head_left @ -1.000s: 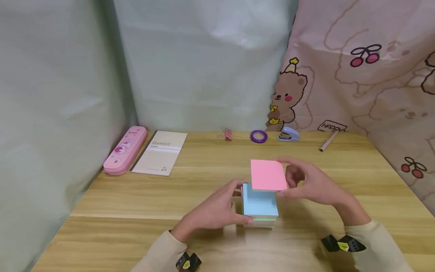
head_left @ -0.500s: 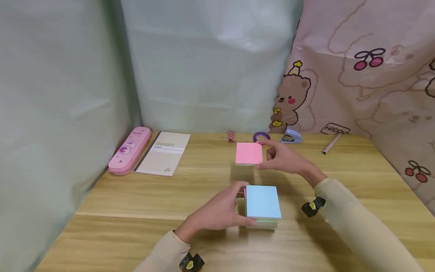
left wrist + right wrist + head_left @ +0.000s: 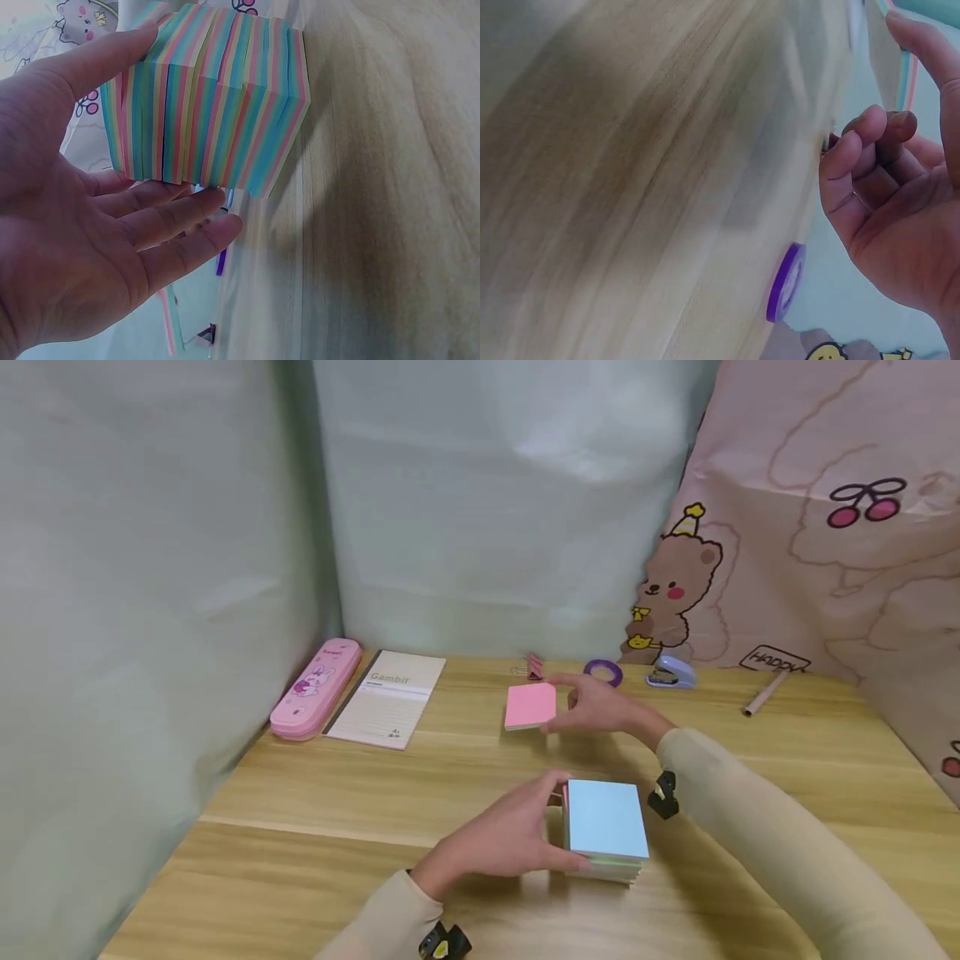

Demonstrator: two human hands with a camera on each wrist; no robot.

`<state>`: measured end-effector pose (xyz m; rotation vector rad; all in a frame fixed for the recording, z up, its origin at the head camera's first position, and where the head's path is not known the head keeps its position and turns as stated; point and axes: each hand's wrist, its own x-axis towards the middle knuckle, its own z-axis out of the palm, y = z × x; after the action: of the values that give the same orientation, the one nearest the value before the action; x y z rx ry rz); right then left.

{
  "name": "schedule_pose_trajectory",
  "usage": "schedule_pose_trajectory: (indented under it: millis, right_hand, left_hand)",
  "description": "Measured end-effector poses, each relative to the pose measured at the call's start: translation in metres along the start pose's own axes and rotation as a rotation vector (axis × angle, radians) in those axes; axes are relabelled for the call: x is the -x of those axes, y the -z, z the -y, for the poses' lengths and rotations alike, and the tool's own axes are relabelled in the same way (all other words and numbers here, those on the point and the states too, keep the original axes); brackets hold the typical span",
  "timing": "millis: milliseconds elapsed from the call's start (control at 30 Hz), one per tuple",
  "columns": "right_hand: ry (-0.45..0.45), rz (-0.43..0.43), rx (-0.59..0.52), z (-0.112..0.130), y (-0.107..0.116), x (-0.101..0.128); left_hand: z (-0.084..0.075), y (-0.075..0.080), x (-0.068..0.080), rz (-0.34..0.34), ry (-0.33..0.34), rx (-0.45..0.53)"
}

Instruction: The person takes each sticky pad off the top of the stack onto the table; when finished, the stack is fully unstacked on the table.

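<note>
Wooden desk (image 3: 315, 793): the right hand (image 3: 600, 706) has carried a pinched pink slab (image 3: 531, 706) from the multicoloured note stack (image 3: 603, 827) to the far middle. The left hand (image 3: 510, 843) still steadies that stack with straight fingers, so the separation looks finished and only the set-down is left.

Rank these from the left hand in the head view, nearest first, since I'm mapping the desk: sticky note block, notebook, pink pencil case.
1. sticky note block, touching the left hand.
2. notebook, far left.
3. pink pencil case, at the left wall.
</note>
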<state>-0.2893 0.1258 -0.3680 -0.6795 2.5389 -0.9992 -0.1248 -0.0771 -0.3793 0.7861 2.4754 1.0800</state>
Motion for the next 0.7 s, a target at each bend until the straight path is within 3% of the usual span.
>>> schedule_pose_trajectory:
  millis: [467, 700]
  right_hand:
    - [-0.149, 0.126, 0.002, -0.01, -0.009, -0.021]
    - [-0.126, 0.141, 0.087, -0.006, -0.016, -0.033]
  left_hand:
    - [-0.003, 0.0, 0.0, 0.015, -0.009, -0.013]
    - [-0.002, 0.002, 0.0, 0.016, -0.002, -0.004]
